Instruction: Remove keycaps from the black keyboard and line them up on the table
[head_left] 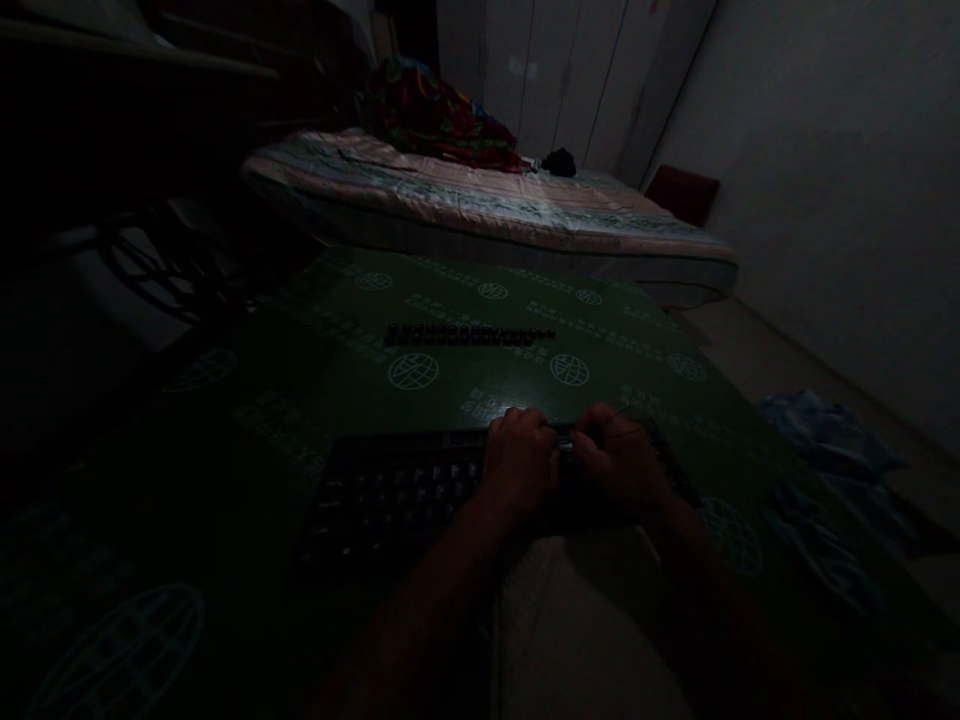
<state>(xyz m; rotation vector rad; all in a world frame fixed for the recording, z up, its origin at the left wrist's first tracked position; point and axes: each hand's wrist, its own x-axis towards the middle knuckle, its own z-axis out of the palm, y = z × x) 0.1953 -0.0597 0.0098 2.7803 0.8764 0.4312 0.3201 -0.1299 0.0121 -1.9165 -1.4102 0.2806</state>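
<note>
A black keyboard (405, 490) lies near the table's front edge, in dim light. Keycaps show on its left part; its right part is dark and partly covered by my hands. My left hand (521, 450) is closed, fingers bent over the keyboard's upper middle. Just to its right, my right hand (619, 455) pinches at the upper edge, and a thin, dark, wire-like tool (630, 418) sticks out by its fingers. A small pale glint lies between the hands, too unclear to name. Farther back, several loose black keycaps (461, 335) are lined up in two rows.
The green table (337, 390) bears printed globe marks and lettering. Behind it stands a bed (480, 210) with a red patterned blanket (442, 120). A blue plastic-looking heap (832, 430) is at the right. A dark chair-like shape stands at the left.
</note>
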